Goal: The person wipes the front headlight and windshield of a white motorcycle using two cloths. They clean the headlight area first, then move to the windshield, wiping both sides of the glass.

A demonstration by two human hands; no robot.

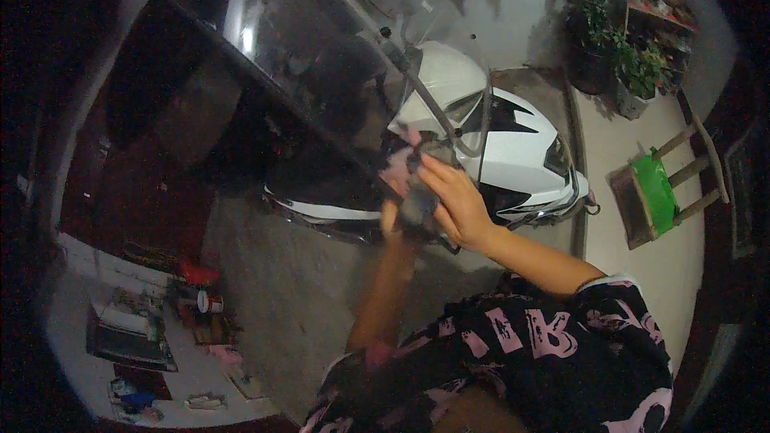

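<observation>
My left hand (391,216), blurred and partly in shadow, is beside a pink cloth-like piece (397,168); its grip is unclear. To its right, my right hand (454,198) has its fingertips against a small dark part near the pink piece, and what its fingers hold cannot be told. Both hands are over the middle of a white and black motor scooter (517,144). A white rounded shell, perhaps a helmet (451,72), sits just above my right hand. A large clear panel with a dark rim (313,30) slants across the upper left, its lower end near the hands.
At right stands a small chair (656,192) with a green covering. Potted plants (640,75) and a shelf (662,6) are at the upper right. At lower left, a pale surface (186,382) holds a dark tray-like object (129,337), a white cup (209,301) and assorted items.
</observation>
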